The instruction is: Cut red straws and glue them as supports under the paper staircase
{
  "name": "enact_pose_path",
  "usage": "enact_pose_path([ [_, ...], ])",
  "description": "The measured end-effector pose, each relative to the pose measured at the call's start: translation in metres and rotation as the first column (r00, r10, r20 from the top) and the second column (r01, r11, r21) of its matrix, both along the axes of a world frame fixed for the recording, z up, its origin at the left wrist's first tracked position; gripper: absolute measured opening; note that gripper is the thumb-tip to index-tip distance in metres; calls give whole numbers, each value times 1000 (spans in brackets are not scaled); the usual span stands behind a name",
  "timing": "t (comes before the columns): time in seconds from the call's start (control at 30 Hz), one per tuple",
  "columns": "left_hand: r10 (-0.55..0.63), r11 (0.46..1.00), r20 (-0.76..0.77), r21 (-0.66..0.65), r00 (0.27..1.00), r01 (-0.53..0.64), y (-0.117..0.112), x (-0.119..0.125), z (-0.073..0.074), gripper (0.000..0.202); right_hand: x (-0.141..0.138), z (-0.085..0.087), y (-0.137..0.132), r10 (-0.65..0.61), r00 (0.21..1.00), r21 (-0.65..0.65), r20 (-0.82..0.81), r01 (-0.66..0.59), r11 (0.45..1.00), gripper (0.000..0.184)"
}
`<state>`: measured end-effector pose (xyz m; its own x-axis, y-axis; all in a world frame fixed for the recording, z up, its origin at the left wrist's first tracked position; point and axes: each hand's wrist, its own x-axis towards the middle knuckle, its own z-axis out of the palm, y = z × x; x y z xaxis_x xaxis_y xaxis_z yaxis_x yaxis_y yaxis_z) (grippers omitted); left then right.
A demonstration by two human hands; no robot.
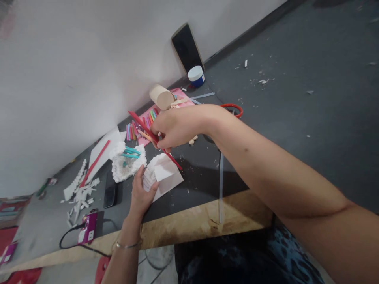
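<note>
My right hand (174, 127) is raised over the table, its fingers closed on a long, thin red strip (139, 121) that slants down to the right. A peach-coloured piece (145, 136) also shows by those fingers; whether it is held cannot be told. Beneath, a white craft piece with overlapping layered paper strips (161, 173) lies on the table on a flat white base. My left hand (143, 195) grips its left side, thumb on the near edge and fingers along the far side. Just beyond is a fluffy white frame-like piece (120, 169) with turquoise sticks (132, 152) on it.
Colourful sticks (133, 130), a beige roll (161, 96) and a blue jar (196, 77) stand towards the wall, near a propped phone (187, 47). Red-handled scissors (237, 108) are partly behind my arm. Left lie white scraps (81, 199), a dark phone (110, 191) and a purple box (89, 227) with a cable.
</note>
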<state>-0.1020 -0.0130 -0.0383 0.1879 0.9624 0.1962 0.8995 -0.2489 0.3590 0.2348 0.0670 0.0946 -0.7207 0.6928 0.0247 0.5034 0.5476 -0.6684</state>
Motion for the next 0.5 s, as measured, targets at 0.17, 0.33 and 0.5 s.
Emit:
enact_pose_path([
  [0.17, -20, 1000, -6, 13, 1000, 20, 2, 0, 0, 81, 0, -1, 1, 35, 999, -53, -13, -36, 998, 7],
  [0.33, -22, 1000, -8, 18, 1000, 22, 2, 1, 1, 80, 0, 0, 1, 41, 999, -102, -23, -43, 994, 6],
  [0.5, -24, 1000, -31, 10, 999, 24, 2, 2, 3, 80, -2, -2, 3, 35, 999, -106, -13, -36, 994, 8],
])
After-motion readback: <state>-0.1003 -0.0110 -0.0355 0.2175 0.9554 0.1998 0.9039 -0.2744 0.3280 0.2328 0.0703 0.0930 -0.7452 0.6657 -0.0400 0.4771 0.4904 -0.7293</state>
